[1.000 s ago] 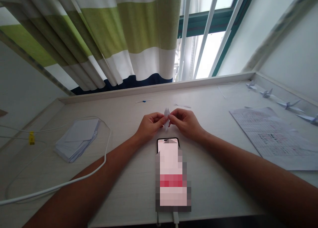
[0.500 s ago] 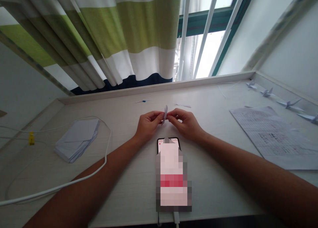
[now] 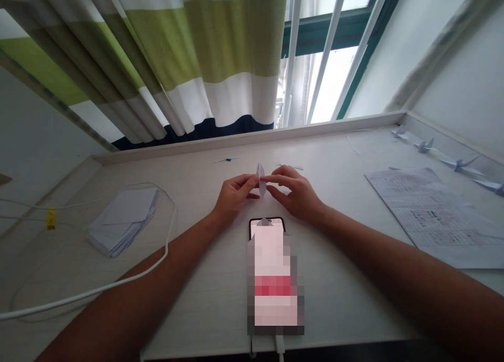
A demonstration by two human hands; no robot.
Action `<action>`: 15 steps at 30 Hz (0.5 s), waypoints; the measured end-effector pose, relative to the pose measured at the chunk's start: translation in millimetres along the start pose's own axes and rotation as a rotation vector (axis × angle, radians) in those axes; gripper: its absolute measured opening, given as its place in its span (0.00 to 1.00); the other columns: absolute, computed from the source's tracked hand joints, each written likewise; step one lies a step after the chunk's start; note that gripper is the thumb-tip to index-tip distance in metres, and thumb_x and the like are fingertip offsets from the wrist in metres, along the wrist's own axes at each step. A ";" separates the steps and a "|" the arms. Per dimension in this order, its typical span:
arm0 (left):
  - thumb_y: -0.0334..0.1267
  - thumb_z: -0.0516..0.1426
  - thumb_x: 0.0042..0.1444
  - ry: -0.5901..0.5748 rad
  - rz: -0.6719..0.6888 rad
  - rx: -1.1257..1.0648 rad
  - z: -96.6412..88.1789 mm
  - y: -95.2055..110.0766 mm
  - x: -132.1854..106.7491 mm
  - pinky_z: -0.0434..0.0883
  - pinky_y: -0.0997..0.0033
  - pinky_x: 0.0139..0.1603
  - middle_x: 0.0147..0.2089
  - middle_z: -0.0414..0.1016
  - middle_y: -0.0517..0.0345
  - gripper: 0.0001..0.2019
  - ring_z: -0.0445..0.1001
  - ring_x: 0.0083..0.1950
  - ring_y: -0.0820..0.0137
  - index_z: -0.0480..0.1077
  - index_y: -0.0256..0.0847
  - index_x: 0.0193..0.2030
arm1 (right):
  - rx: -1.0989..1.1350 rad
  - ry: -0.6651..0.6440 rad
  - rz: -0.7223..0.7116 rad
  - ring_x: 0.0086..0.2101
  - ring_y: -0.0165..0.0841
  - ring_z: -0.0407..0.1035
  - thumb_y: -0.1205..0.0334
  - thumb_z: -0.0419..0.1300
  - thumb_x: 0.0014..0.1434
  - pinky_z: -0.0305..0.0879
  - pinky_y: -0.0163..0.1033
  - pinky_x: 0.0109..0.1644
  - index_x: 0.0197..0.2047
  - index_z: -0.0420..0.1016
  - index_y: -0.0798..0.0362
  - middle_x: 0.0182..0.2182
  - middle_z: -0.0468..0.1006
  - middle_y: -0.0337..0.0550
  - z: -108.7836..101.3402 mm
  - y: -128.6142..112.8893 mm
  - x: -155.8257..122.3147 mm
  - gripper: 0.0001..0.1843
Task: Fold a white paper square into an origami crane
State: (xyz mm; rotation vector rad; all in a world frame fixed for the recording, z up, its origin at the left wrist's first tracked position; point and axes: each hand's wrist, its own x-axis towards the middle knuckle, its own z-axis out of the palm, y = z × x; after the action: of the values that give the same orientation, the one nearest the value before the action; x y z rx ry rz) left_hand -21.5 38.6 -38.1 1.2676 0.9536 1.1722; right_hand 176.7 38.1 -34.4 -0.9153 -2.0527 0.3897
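Observation:
My left hand [image 3: 235,195] pinches a small folded white paper [image 3: 262,189] between thumb and fingers, holding it upright and nearly edge-on above the desk. From the other side comes my right hand [image 3: 300,193], its index finger stretched out against the paper. The right thumb sits lower, apart from that finger. Directly below both hands lies a phone [image 3: 279,223] with its screen lit and mostly blurred out. How the paper's inner folds run is too small to make out.
Left, a stack of white paper sheets [image 3: 129,207] lies beside a white cable [image 3: 172,230] that crosses my left forearm. Several folded paper cranes [image 3: 460,165] line the right edge, near printed sheets [image 3: 417,209]. A blue-and-white pen-like item [image 3: 228,159] lies behind my hands.
My right hand has loosened its pinch and extended its index finger across to the paper. The paper now looks slightly wider and has turned a little; the left hand keeps hold of it.

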 end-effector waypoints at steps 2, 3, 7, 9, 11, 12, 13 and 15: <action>0.53 0.67 0.55 0.026 -0.017 -0.010 -0.7 -0.3 0.7 0.77 0.70 0.39 0.41 0.83 0.52 0.18 0.79 0.43 0.66 0.83 0.40 0.41 | -0.058 0.003 -0.050 0.42 0.41 0.72 0.63 0.61 0.68 0.75 0.48 0.46 0.55 0.82 0.44 0.40 0.76 0.46 0.5 1.8 0.0 0.14; 0.54 0.68 0.54 0.033 -0.028 -0.015 -0.8 -0.2 0.9 0.77 0.70 0.38 0.40 0.83 0.52 0.18 0.78 0.42 0.67 0.83 0.40 0.40 | -0.081 0.004 -0.070 0.42 0.41 0.72 0.62 0.61 0.69 0.74 0.48 0.45 0.54 0.82 0.43 0.40 0.76 0.46 0.5 2.3 0.1 0.14; 0.54 0.69 0.53 0.012 -0.046 -0.009 -0.9 0.4 1.4 0.76 0.70 0.39 0.39 0.83 0.52 0.18 0.78 0.41 0.67 0.84 0.40 0.38 | -0.141 0.014 -0.123 0.42 0.41 0.72 0.61 0.61 0.69 0.73 0.47 0.44 0.53 0.82 0.42 0.41 0.77 0.47 -0.7 3.1 0.1 0.12; 0.53 0.68 0.53 -0.001 -0.048 -0.005 -1.6 -0.1 1.7 0.76 0.69 0.40 0.39 0.83 0.53 0.17 0.78 0.41 0.67 0.84 0.40 0.38 | -0.139 0.008 -0.132 0.43 0.41 0.73 0.60 0.61 0.69 0.73 0.47 0.44 0.53 0.82 0.43 0.42 0.78 0.47 -1.4 3.0 -0.1 0.12; 0.52 0.68 0.53 -0.004 -0.050 -0.016 -2.5 -0.8 2.2 0.76 0.69 0.42 0.39 0.83 0.54 0.16 0.78 0.41 0.67 0.83 0.40 0.38 | -0.145 0.000 -0.141 0.44 0.41 0.73 0.59 0.60 0.69 0.74 0.48 0.45 0.53 0.81 0.43 0.43 0.79 0.48 -1.8 2.7 -0.2 0.12; 0.51 0.69 0.53 -0.001 -0.049 -0.025 -2.9 -1.0 2.6 0.76 0.69 0.42 0.39 0.83 0.54 0.16 0.78 0.41 0.68 0.83 0.40 0.37 | -0.162 -0.005 -0.152 0.44 0.42 0.74 0.59 0.60 0.69 0.74 0.48 0.46 0.54 0.81 0.43 0.44 0.79 0.48 -2.0 2.5 -0.2 0.12; 0.51 0.69 0.53 0.004 -0.046 -0.034 -3.1 -1.0 2.9 0.76 0.69 0.43 0.39 0.83 0.55 0.15 0.78 0.41 0.68 0.83 0.40 0.37 | -0.187 -0.011 -0.168 0.45 0.42 0.74 0.59 0.60 0.70 0.74 0.49 0.46 0.54 0.81 0.43 0.45 0.80 0.49 -2.3 2.3 0.0 0.13; 0.50 0.70 0.52 0.007 -0.049 -0.053 -3.3 -0.4 3.3 0.75 0.69 0.43 0.39 0.84 0.55 0.15 0.79 0.40 0.69 0.82 0.40 0.39 | -0.236 -0.025 -0.203 0.46 0.43 0.74 0.59 0.60 0.70 0.74 0.50 0.48 0.54 0.81 0.44 0.47 0.80 0.49 -3.0 2.1 0.5 0.12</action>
State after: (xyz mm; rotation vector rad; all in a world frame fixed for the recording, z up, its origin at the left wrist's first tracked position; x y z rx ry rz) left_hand -24.1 42.4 -38.5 1.1924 0.9481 1.1567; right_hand 179.9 39.8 -33.6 -0.8313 -2.2223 0.0509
